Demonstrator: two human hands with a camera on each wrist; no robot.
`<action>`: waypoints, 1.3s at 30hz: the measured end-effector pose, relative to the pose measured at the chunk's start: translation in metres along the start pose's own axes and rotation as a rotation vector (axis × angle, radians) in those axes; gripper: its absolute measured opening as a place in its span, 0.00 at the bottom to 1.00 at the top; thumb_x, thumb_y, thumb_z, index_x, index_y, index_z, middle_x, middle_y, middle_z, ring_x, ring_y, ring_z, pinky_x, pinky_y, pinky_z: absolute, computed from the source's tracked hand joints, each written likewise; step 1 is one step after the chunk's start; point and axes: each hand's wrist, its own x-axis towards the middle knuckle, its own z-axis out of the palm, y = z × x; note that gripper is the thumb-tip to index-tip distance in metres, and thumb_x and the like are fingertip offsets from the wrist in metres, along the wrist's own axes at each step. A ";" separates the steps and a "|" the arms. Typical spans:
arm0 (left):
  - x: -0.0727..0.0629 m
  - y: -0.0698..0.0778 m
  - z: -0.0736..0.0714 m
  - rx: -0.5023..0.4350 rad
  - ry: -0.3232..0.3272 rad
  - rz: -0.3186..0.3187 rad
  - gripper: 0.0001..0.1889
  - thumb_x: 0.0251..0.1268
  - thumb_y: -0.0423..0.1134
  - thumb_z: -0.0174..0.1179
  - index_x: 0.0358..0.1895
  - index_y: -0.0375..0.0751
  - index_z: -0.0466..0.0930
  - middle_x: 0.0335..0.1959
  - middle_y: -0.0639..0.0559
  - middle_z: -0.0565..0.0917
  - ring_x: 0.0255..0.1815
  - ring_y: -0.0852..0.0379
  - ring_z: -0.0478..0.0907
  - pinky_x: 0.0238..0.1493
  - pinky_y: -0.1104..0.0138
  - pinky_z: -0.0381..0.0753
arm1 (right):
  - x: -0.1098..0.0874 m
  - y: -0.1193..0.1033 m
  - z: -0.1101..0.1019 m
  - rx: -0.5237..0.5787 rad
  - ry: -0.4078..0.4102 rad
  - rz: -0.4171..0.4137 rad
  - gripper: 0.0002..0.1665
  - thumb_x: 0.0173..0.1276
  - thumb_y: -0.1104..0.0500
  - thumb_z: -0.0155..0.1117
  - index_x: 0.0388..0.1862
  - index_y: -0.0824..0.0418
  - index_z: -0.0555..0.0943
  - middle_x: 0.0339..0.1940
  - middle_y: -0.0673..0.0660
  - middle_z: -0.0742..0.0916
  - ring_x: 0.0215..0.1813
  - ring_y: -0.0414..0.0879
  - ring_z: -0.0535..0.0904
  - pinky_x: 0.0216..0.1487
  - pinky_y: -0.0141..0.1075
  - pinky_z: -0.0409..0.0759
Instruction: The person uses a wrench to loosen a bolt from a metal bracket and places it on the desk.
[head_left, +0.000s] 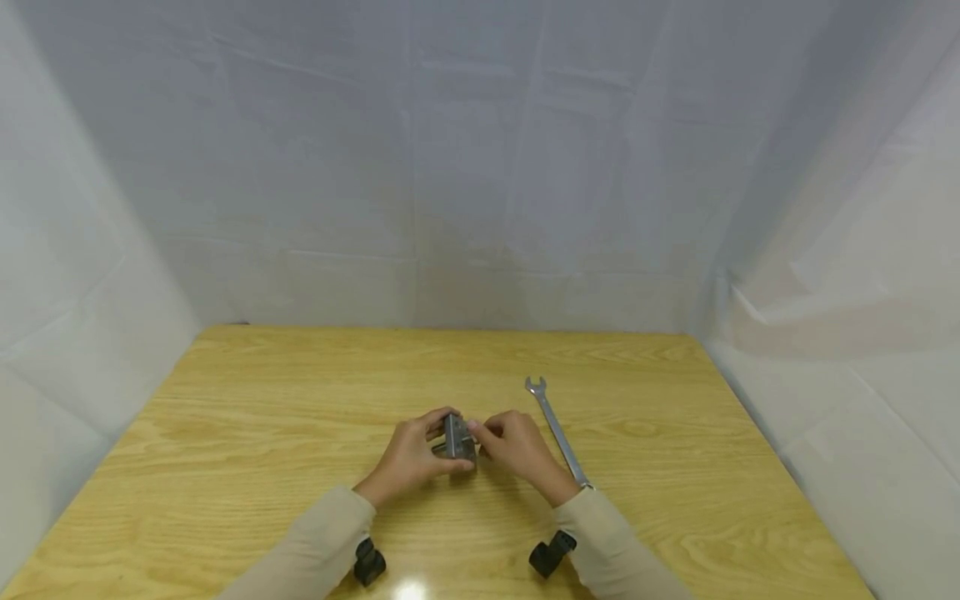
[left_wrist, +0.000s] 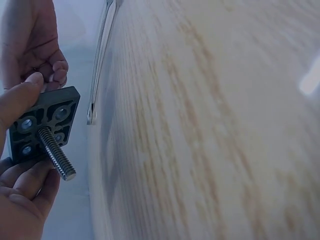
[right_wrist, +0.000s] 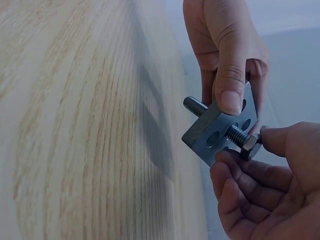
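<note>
My left hand (head_left: 408, 458) grips a dark grey square plate (head_left: 452, 437) by its edges, thumb on one side and fingers on the other. Several round holes and a ribbed back show on the plate (left_wrist: 73, 97) in the left wrist view. A threaded hex bolt (left_wrist: 56, 155) passes through its middle, with a long stretch of thread sticking out the ribbed side. On the smooth side, my right hand (right_wrist: 280, 185) pinches the bolt head (right_wrist: 251, 145) between thumb and fingers. A short length of thread shows between that head and the plate face. Both hands hold these parts above the table.
An open-ended wrench (head_left: 557, 429) lies on the wooden table (head_left: 300, 375) to the right, its near end by my right wrist. White sheeting (head_left: 465, 167) hangs behind the table and along both sides. Each wrist wears a small black camera (head_left: 369, 562).
</note>
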 end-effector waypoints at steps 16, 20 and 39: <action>0.001 0.004 -0.001 -0.021 -0.003 -0.016 0.35 0.45 0.42 0.76 0.60 0.38 0.73 0.58 0.37 0.77 0.59 0.44 0.77 0.55 0.64 0.81 | -0.001 0.004 -0.004 0.050 -0.011 -0.207 0.13 0.62 0.68 0.67 0.46 0.64 0.84 0.43 0.56 0.85 0.43 0.47 0.83 0.45 0.28 0.83; 0.001 0.003 -0.001 -0.035 -0.005 -0.027 0.35 0.45 0.42 0.76 0.60 0.37 0.73 0.59 0.36 0.77 0.59 0.43 0.76 0.55 0.64 0.81 | -0.001 0.003 -0.004 0.052 -0.015 -0.191 0.13 0.62 0.68 0.67 0.47 0.64 0.84 0.44 0.56 0.85 0.43 0.46 0.83 0.44 0.27 0.83; 0.001 0.000 0.000 -0.021 0.002 -0.013 0.35 0.45 0.40 0.76 0.60 0.36 0.73 0.58 0.37 0.77 0.58 0.41 0.77 0.54 0.63 0.82 | 0.005 0.004 -0.003 0.118 -0.068 0.080 0.24 0.73 0.45 0.55 0.33 0.64 0.85 0.22 0.59 0.86 0.25 0.53 0.82 0.22 0.32 0.78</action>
